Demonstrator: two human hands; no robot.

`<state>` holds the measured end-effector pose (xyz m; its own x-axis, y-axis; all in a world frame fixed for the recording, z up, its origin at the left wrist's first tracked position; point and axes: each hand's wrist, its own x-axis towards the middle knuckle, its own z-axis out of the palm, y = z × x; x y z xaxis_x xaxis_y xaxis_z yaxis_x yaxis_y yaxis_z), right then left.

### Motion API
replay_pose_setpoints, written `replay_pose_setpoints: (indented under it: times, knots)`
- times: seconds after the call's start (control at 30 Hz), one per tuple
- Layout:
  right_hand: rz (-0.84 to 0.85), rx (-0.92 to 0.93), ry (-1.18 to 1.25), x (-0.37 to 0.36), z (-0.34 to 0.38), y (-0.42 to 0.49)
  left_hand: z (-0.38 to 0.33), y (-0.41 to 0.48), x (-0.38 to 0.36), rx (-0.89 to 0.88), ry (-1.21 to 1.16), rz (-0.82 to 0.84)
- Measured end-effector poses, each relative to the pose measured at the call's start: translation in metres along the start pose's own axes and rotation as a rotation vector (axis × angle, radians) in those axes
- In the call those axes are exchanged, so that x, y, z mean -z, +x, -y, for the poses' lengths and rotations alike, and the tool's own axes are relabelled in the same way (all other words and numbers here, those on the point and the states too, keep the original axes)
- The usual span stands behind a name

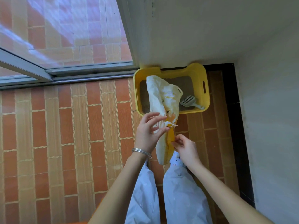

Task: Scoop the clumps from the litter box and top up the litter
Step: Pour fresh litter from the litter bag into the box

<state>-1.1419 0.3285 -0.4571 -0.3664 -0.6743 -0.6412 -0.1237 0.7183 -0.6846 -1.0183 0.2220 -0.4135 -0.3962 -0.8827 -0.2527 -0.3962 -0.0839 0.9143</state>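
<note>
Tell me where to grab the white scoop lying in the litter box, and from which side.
Take the scoop by its plain handle, the narrow end resting near the front right corner of the yellow litter box. Come from the right and above: the slotted head points toward the litter bag held by the left hand and right hand, which crowds the left side.

orange tiled floor [64,135]; sliding glass door [64,38]

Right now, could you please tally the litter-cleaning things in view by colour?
Yellow: 1, the litter box
White and yellow: 1, the bag held by the left hand and the right hand
Pale grey: 1, the scoop lying in the box
Total: 3
</note>
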Motion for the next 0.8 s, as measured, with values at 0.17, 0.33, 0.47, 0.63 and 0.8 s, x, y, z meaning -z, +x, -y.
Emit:
replay_pose_setpoints:
  times: [0.17, 0.33, 0.47, 0.63, 0.8]
  knots:
    - [0.008, -0.019, 0.021, 0.002, 0.011, 0.005, -0.005, 0.008, -0.001, -0.004, -0.03, 0.011]
    - [0.031, -0.01, -0.009, -0.001, 0.019, 0.007, 0.001, 0.009, 0.004, -0.004, -0.046, -0.01]
    - [0.054, -0.031, -0.038, -0.004, 0.014, 0.004, 0.005, -0.001, 0.008, 0.006, -0.03, 0.017]
    - [0.026, -0.049, -0.022, -0.008, -0.002, -0.009, 0.01, -0.017, 0.012, 0.027, -0.051, 0.074]
    - [-0.024, -0.021, -0.062, -0.008, -0.008, -0.013, 0.003, -0.012, 0.009, 0.065, -0.033, -0.012]
